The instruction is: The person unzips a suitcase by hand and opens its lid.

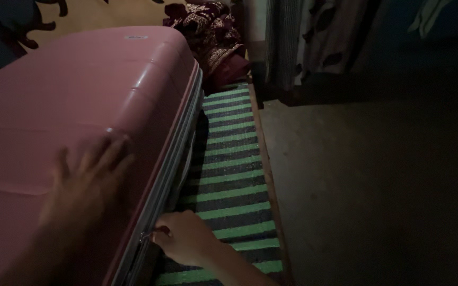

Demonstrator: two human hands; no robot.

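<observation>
A pink hard-shell suitcase point(80, 106) lies flat and fills the left half of the frame, from the upper left down to the bottom edge. The left hand point(83, 182) rests palm down on its lid in the lower left, fingers spread apart and flat against the shell, gripping nothing. The right hand point(184, 238) sits at the lower centre, just beside the suitcase's side seam, its thumb and forefinger pinched together on a small zipper pull point(147, 234) at the grey zip band that runs along the case's edge. So the suitcase lies under the left hand and immediately left of the right hand.

The case rests on a mat with green and dark stripes point(234, 175), which runs from the bottom centre up toward the upper middle of the frame. At the top centre, just past the suitcase's far corner, lies a bundle of maroon patterned cloth point(210, 32). To the right of the mat stretches a dim grey floor point(377, 185), and hanging fabric point(314, 37) shows in the upper right, too dark to make out further.
</observation>
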